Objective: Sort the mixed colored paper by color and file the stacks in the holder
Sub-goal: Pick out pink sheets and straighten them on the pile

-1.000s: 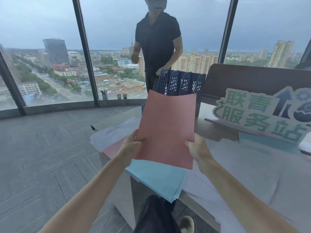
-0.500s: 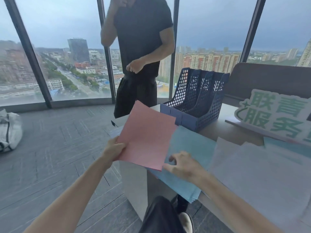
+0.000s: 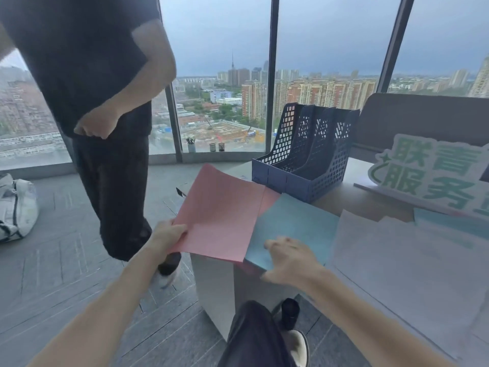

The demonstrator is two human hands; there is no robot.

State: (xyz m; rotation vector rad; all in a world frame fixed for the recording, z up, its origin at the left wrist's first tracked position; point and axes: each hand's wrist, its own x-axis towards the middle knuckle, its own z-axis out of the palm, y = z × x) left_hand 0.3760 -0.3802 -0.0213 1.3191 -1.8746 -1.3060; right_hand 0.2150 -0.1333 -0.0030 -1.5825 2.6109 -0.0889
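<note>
My left hand (image 3: 169,235) pinches the near left edge of a pink sheet (image 3: 219,215), held out over the table's left corner. A second pink sheet (image 3: 271,198) peeks out beneath it. To the right lies a blue stack (image 3: 291,229) on the table. My right hand (image 3: 291,260) hovers with fingers spread over the blue stack's near corner; whether it touches is unclear. The dark blue mesh file holder (image 3: 304,160) stands behind the papers with its slots showing no paper.
White or pale sheets (image 3: 397,260) cover the table's right side. A green-and-white sign (image 3: 434,173) stands at the right. A person in black (image 3: 105,102) stands close at the left. A white bag (image 3: 16,207) lies on the floor.
My right hand let go of the pink sheet and dropped to the blue stack. My left hand carried the pink sheet left and lower. The person in black stepped nearer.
</note>
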